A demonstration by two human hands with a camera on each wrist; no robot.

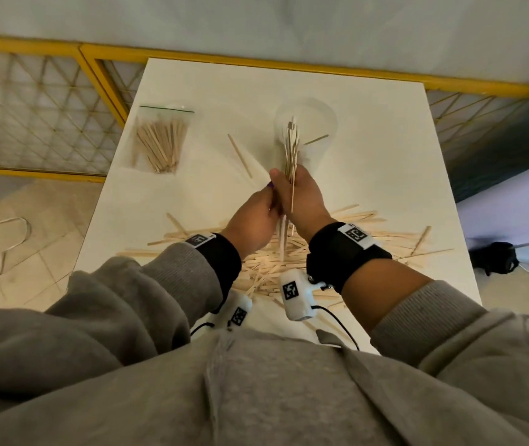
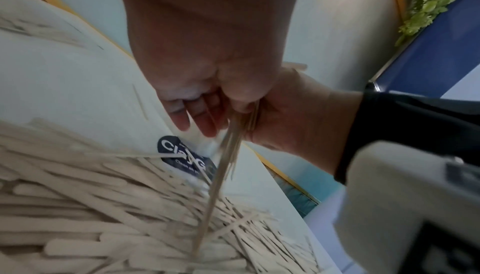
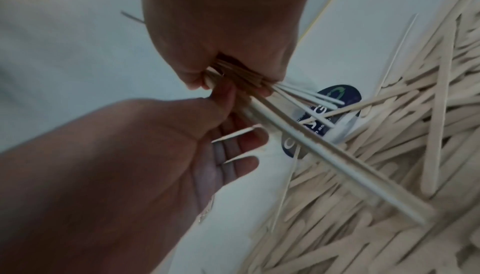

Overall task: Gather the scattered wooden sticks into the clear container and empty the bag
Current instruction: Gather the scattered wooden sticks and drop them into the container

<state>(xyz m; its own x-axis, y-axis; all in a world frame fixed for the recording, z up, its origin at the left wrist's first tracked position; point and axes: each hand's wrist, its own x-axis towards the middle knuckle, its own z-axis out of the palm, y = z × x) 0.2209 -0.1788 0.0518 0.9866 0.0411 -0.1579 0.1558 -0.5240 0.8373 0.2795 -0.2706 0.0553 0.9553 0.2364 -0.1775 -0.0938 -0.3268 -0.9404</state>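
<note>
From my head camera, my right hand grips a bundle of sticks upright over the middle of the white table, and my left hand presses against it from the left, fingers fairly straight. The clear container lies just beyond the bundle, and I cannot tell whether any sticks are inside it yet. The bag sits at the far left, full, so emptying it is not yet done, I judge. A big scattered pile lies near me, with a few loose ones farther off, so most gathering remains. From my left wrist, my left fingers reach out nearly straight beside the bundle, touching it rather than wrapping it, while the right hand is curled round the sticks. From my right wrist, my fingers clamp the bundle's lower part, its ends fanning down toward the pile, and the left palm lies spread beside it
</note>
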